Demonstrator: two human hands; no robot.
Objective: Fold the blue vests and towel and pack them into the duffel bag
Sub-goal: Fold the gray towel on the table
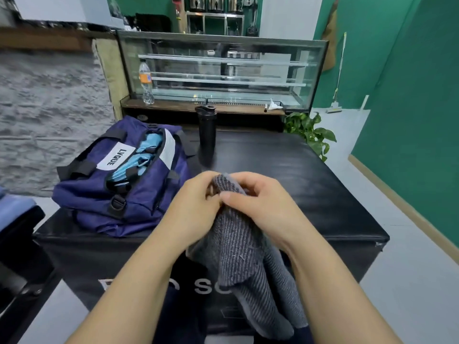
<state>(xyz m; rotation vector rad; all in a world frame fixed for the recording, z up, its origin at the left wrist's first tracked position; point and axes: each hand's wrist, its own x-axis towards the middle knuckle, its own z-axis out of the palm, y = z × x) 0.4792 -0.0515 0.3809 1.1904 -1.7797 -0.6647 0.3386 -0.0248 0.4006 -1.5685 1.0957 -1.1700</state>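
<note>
Black padded surface (310,184) is carrying one navy fabric duffel bag (124,184), lying unzipped to the left of both hands, with light-blue vests (139,160) showing inside; their count is unclear. Left hand (196,207) and right hand (260,207) are each keeping a pinching grip on one grey ribbed towel (238,256), which is hanging below them. One black bottle (207,135) is standing beyond.

The towel (244,256) was grey with fine dark ribbed stripes, and the duffel bag (119,184) was navy blue with black straps and a white label lettered in black. Light blue vests (141,155) showed in its open top. The worktop (298,184) was glossy black with white lettering on its front, the tumbler (206,135) black, and the wall (409,100) green.
</note>
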